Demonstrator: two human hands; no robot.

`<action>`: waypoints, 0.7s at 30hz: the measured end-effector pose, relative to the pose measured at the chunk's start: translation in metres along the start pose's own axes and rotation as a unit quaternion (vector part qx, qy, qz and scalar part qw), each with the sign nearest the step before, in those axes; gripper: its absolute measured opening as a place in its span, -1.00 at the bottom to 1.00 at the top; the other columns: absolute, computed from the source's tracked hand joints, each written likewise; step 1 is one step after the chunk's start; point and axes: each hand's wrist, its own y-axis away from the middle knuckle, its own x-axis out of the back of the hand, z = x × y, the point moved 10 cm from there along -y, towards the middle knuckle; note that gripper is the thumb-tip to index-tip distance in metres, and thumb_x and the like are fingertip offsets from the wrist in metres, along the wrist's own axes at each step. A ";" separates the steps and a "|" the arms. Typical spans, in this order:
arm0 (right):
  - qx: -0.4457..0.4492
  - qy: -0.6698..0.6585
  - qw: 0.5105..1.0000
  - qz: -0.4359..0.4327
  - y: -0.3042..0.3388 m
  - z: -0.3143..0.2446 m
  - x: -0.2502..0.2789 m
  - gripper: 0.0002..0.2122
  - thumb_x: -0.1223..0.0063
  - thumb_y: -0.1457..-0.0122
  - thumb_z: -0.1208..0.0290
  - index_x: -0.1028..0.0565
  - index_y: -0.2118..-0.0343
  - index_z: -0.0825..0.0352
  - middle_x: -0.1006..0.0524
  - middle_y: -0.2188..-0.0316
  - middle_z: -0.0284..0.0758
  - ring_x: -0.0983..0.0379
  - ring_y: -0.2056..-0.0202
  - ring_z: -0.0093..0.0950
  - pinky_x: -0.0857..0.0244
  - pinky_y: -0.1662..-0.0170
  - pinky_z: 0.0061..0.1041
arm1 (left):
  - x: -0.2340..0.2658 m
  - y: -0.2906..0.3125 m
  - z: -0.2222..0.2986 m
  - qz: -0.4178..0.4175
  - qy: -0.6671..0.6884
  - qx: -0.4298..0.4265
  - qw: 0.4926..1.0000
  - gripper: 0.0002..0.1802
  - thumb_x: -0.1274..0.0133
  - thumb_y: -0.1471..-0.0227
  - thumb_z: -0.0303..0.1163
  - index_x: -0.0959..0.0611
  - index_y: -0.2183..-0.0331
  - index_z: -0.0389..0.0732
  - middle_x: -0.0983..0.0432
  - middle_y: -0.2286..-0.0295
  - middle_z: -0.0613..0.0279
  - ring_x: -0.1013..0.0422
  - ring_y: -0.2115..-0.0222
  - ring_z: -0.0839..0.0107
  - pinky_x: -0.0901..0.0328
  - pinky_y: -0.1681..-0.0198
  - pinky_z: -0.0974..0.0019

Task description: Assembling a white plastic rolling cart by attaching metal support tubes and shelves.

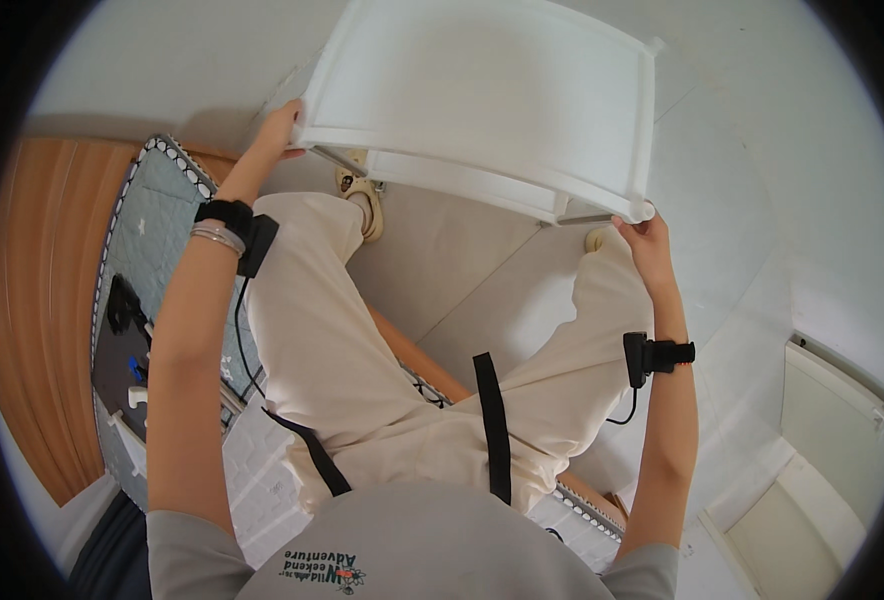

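Note:
A white rectangular shelf unit with a framed flat panel and rounded corner joints is in front of me, above my feet. My left hand is closed around its near left corner. At the near right corner, my right hand grips the frame, with the thumb against the edge. Below the panel, a second white rail and parts of the legs show. The panel hides the unit's far lower part.
I sit on a bed edge with a quilted mat; dark items, a blue piece and white parts lie on it. A wooden headboard stands left. Grey floor tiles show between my legs. White panels stand lower right.

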 end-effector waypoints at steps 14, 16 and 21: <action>0.192 0.045 0.980 -0.024 -0.010 -0.167 -0.093 -0.70 -0.09 0.09 0.44 -0.36 0.28 0.45 -0.46 0.41 -0.20 -0.36 0.33 -0.41 -0.22 0.20 -0.46 | -0.079 0.172 0.097 -0.050 -0.119 -0.459 0.879 -0.80 0.07 0.19 -0.59 -0.43 0.38 -0.22 -0.33 0.42 0.20 -0.33 0.45 0.34 -0.25 0.42 0.41; 0.214 0.048 0.975 -0.013 -0.007 -0.180 -0.102 -0.70 -0.09 0.10 0.43 -0.37 0.30 0.46 -0.45 0.43 -0.18 -0.36 0.36 -0.37 -0.22 0.22 -0.46 | -0.099 0.197 0.102 -0.010 -0.086 -0.445 0.891 -0.83 0.07 0.21 -0.61 -0.43 0.42 -0.25 -0.34 0.42 0.19 -0.35 0.43 0.33 -0.27 0.37 0.37; 0.248 0.087 0.964 -0.028 -0.005 -0.208 -0.129 -0.74 -0.10 0.16 0.41 -0.38 0.44 0.48 -0.42 0.52 -0.14 -0.30 0.44 -0.26 -0.20 0.34 -0.43 | -0.152 0.221 0.085 -0.093 -0.056 -0.452 0.885 -0.65 0.04 0.17 -0.56 -0.32 0.23 -0.29 -0.31 0.28 0.07 -0.33 0.26 0.23 -0.23 0.20 0.28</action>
